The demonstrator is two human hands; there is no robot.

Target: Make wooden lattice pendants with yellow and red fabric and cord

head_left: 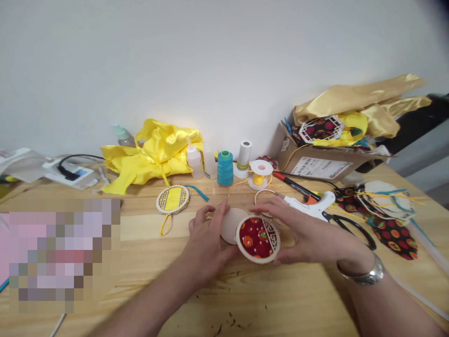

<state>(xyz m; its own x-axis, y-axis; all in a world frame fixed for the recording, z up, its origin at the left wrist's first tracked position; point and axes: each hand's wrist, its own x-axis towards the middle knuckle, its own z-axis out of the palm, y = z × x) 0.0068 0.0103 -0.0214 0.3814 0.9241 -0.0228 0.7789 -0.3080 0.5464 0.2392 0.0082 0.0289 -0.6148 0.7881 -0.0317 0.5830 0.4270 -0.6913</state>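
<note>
My left hand [210, 238] has its fingers closed round the left edge of a plain pale disc [233, 224]. A round wooden frame with red patterned fabric and a cut-out lattice [257, 238] tilts toward the camera and overlaps the disc's right side. My right hand [298, 231] grips that red fabric frame at its right side, thumb low and fingers above. Behind my right fingers, a thin round hoop [263, 199] lies partly hidden. To the left, a round frame with yellow fabric [173, 199] and a yellow loop rests on the wooden table [147, 271].
Along the wall stand yellow cloth [150, 157], a bottle [194, 161], a teal thread cone [225, 168] and a yellow cord spool [260, 175]. At right are a white glue gun [312, 206], black-handled pliers [354, 229] and a filled cardboard box [312, 161].
</note>
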